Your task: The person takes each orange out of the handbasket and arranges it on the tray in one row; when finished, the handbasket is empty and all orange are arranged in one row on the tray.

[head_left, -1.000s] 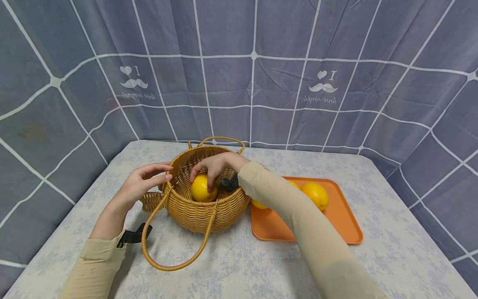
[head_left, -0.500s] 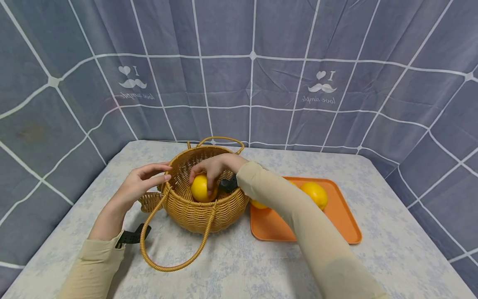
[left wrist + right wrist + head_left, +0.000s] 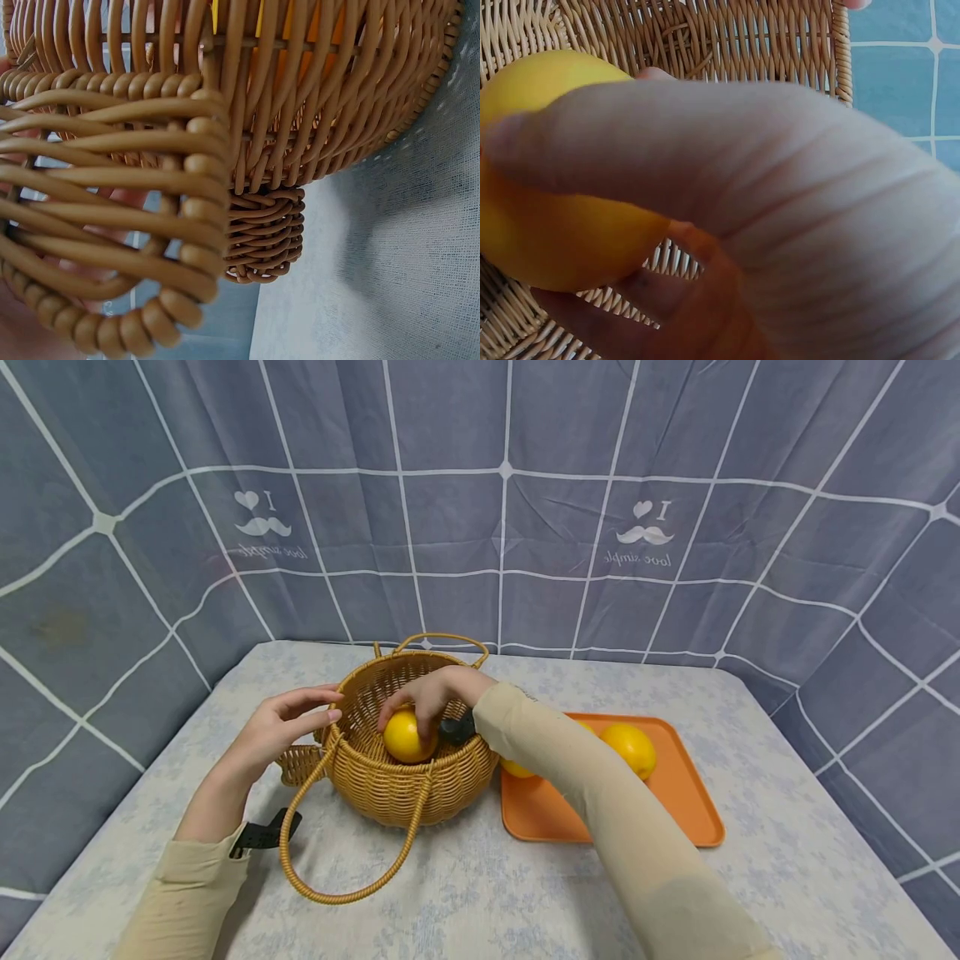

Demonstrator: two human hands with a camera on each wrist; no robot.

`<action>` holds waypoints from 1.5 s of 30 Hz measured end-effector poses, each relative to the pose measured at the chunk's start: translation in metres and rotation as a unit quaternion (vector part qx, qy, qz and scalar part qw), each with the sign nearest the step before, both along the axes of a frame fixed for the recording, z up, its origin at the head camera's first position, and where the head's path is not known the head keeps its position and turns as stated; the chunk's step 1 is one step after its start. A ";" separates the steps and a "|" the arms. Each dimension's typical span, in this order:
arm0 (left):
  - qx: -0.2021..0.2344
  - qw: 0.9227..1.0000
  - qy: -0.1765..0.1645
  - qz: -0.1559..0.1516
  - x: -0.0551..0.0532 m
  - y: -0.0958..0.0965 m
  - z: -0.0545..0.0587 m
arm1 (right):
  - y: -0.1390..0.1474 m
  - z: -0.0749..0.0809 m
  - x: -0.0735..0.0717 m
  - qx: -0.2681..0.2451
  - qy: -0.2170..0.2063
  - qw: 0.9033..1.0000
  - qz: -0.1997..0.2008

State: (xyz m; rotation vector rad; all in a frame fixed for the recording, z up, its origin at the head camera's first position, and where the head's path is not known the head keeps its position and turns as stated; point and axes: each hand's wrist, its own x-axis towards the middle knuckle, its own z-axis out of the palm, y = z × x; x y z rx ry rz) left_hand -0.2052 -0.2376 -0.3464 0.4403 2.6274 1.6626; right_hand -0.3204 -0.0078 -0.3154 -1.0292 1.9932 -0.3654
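In the head view a round yellow fruit (image 3: 409,735) sits low inside a woven wicker basket (image 3: 405,793). My right hand (image 3: 435,693) reaches over the rim and grips that fruit, thumb on the near side and fingers on the far side. The right wrist view shows the thumb (image 3: 630,139) lying across the yellow fruit (image 3: 562,240), with fingers partly hidden beneath. At the basket's left rim, my left hand (image 3: 281,727) rests its fairly straight fingertips. The left wrist view has the wicker side piece (image 3: 112,217) covering much of that hand.
An orange tray (image 3: 686,806) stands right of the basket, bearing more yellow fruit (image 3: 630,750), partly hidden by the right sleeve (image 3: 585,777). A looped basket handle (image 3: 352,897) hangs down toward the front. A grey-blue gridded curtain (image 3: 465,527) closes the back and sides.
Little differs. The head view has shifted slightly, and the yellow fruit has moved a touch within the basket under my right hand. My left hand stays at the rim.
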 end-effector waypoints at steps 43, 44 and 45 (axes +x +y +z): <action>0.008 1.000 0.006 0.003 0.000 -0.001 0.000 | 0.032 0.074 0.015 -0.158 0.081 0.984 0.011; 0.007 1.000 0.006 0.003 0.000 0.000 0.000 | 0.037 0.078 0.016 -0.170 0.078 0.982 0.009; 0.007 1.000 0.007 0.004 0.000 0.000 0.000 | 0.042 0.081 0.018 -0.180 0.080 0.980 0.007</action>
